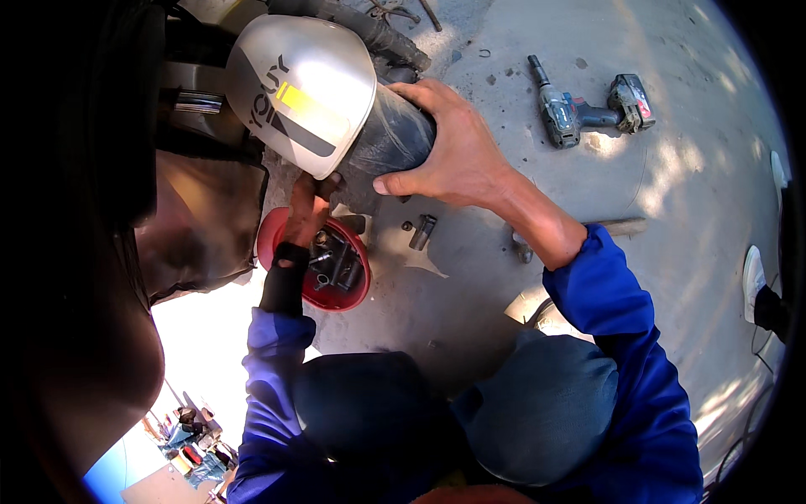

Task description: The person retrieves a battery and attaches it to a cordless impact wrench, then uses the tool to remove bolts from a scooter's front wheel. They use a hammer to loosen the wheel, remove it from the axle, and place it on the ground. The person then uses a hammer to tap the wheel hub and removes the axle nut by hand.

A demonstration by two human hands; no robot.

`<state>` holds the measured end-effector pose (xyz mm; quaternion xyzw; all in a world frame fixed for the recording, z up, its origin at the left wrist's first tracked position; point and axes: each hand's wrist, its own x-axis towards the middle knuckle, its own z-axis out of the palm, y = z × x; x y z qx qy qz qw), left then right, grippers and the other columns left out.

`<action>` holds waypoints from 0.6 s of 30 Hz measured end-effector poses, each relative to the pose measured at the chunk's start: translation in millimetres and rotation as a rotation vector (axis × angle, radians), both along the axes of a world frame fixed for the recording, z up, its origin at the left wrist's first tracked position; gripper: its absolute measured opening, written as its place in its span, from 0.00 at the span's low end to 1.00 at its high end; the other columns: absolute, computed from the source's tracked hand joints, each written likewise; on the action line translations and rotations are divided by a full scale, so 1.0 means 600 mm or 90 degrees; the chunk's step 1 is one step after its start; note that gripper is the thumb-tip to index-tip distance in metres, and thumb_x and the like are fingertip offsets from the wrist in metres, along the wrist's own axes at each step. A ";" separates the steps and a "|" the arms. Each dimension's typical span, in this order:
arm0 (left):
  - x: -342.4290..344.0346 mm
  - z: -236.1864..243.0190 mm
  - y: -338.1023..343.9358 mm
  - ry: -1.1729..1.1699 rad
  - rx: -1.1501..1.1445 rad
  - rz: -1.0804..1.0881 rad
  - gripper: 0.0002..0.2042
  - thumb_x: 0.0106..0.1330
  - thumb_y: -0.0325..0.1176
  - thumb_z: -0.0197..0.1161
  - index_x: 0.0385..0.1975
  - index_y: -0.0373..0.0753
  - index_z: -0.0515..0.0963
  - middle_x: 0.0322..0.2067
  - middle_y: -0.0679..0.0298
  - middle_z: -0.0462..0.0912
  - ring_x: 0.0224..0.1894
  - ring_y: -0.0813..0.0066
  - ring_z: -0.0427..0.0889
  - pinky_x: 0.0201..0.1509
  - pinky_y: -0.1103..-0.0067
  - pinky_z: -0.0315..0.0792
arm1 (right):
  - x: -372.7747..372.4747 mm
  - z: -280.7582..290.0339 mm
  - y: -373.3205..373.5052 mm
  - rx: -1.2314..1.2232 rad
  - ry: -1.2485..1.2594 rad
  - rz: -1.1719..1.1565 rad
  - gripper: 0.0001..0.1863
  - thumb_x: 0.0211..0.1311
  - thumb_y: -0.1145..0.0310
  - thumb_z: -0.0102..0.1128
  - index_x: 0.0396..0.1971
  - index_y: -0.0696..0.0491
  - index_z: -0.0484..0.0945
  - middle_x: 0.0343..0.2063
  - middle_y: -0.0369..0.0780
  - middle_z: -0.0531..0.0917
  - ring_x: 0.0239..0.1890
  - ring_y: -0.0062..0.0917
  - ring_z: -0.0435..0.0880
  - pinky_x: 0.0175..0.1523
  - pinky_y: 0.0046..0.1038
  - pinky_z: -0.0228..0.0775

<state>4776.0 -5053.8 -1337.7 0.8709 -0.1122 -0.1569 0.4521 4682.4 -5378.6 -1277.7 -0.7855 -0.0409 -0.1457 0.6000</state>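
A dark grey, dusty cylinder [395,134] sits at the upper middle, with my right hand [457,151] wrapped round its near end, thumb below and fingers over the top. Its other end passes behind a silver, rounded, helmet-like shell [315,80] with black and yellow marks. Under the shell's lower edge is my left hand [312,202], a black band on the wrist; its fingers are mostly hidden in shadow. Just below that hand a red bowl-like container [357,294] holds several sockets and small metal parts. A loose metal socket [423,232] lies on the floor to the right of the bowl.
A cordless impact wrench [579,109] lies on the floor at the upper right. A hammer [522,245] with a wooden handle lies beside my right forearm. Another person's white shoe [753,281] shows at the right edge. A brown sheet-like panel [206,223] stands at left.
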 end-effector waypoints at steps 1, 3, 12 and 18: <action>-0.002 0.023 0.010 -0.005 0.138 -0.050 0.15 0.75 0.27 0.63 0.59 0.34 0.79 0.42 0.54 0.87 0.44 0.63 0.86 0.50 0.68 0.78 | 0.001 0.001 -0.002 0.003 -0.001 -0.001 0.54 0.33 0.52 0.87 0.65 0.62 0.77 0.50 0.47 0.81 0.55 0.44 0.84 0.61 0.41 0.77; -0.023 0.065 0.026 -0.117 0.336 -0.139 0.13 0.75 0.29 0.60 0.55 0.33 0.79 0.43 0.47 0.86 0.45 0.52 0.86 0.51 0.64 0.78 | 0.002 -0.002 0.000 0.018 0.000 0.000 0.53 0.33 0.54 0.88 0.64 0.61 0.78 0.51 0.46 0.82 0.56 0.41 0.84 0.63 0.39 0.76; -0.020 0.117 0.089 -0.209 0.649 -0.158 0.15 0.75 0.34 0.61 0.57 0.35 0.78 0.50 0.40 0.84 0.58 0.41 0.82 0.59 0.58 0.77 | 0.009 -0.007 -0.001 0.039 -0.046 -0.016 0.52 0.32 0.52 0.89 0.62 0.62 0.79 0.52 0.49 0.84 0.56 0.42 0.86 0.63 0.38 0.77; 0.010 0.076 -0.057 0.292 -0.228 0.127 0.30 0.81 0.50 0.54 0.74 0.35 0.64 0.69 0.48 0.73 0.71 0.51 0.73 0.75 0.56 0.68 | 0.008 0.008 -0.007 0.020 -0.035 -0.017 0.54 0.32 0.51 0.87 0.63 0.62 0.78 0.50 0.48 0.83 0.55 0.43 0.85 0.61 0.39 0.77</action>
